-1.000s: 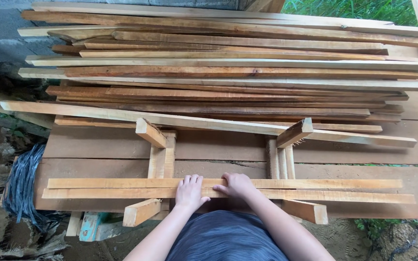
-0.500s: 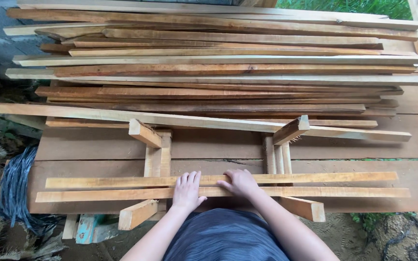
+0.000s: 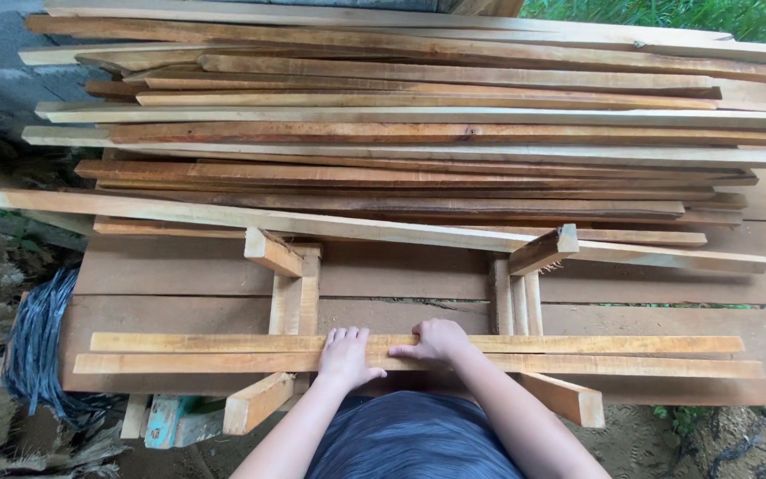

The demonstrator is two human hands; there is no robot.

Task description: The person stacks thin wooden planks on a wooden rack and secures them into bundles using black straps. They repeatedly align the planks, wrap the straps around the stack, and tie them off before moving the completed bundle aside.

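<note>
wooden slats [image 3: 578, 355] lie under both hands, left hand [image 3: 345, 357] flat, right hand [image 3: 436, 341] grip curled, palms hidden.

Two long, thin wooden slats lie side by side in front of me, running left to right across a pair of wooden supports. The far slat [image 3: 578, 343] is pale yellow with a reddish streak along its edge. The near slat [image 3: 622, 365] is a little longer, sticking out further at both ends. They touch along their length. Both lie flat and level. My left hand [image 3: 345, 357] rests flat on them, and my right hand [image 3: 436, 341] presses on the far one.
</note>
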